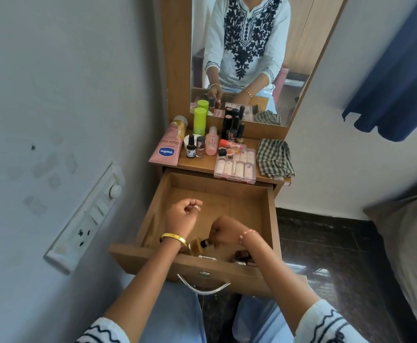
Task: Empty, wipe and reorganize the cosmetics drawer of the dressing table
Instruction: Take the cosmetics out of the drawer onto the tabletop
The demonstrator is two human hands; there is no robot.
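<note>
While the drawer [268, 206] stands pulled out, both hands hang over its near half. The left hand [181, 215], with a gold bangle [173, 238] at the wrist, has its fingers curled together; something small and pale shows at the fingertips [195, 203], too small to tell. The right hand [223, 230] reaches down toward the near wall, fingers curled round a small dark-capped bottle [204, 243] just left of them. More small bottles [242, 256] lie in the near right corner. On the tabletop [197, 164] beyond stand a pink lotion tube [169, 146], green can [199, 120], nail polishes [195, 146], a clear nail box [236, 165] and a checked cloth [274, 155].
</note>
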